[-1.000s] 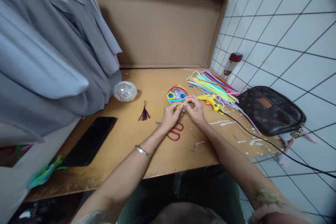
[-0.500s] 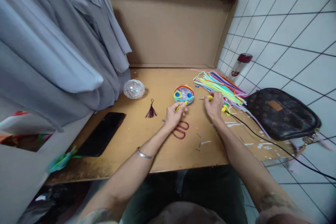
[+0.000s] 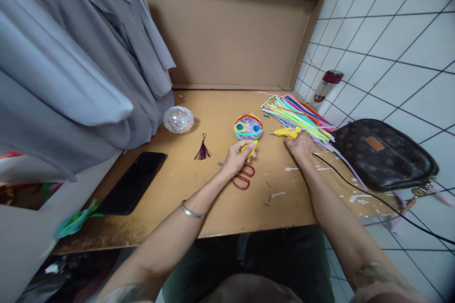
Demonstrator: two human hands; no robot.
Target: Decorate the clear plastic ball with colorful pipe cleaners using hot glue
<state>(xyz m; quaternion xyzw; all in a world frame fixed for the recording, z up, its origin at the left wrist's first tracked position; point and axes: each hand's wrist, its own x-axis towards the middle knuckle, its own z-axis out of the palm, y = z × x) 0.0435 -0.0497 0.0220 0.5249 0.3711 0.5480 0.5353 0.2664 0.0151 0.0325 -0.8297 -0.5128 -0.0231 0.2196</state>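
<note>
Since the earlier frame your right hand has closed on the glue gun, left hand pinching the yellow loop beside the part-decorated ball; gluing remains undone.

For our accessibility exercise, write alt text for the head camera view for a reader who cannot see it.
A person's left hand pinches a small yellow piece over red scissors, while the right hand grips a yellow glue gun on a wooden table. Nearby lie a decorated round ornament and colourful pipe cleaners.
</note>
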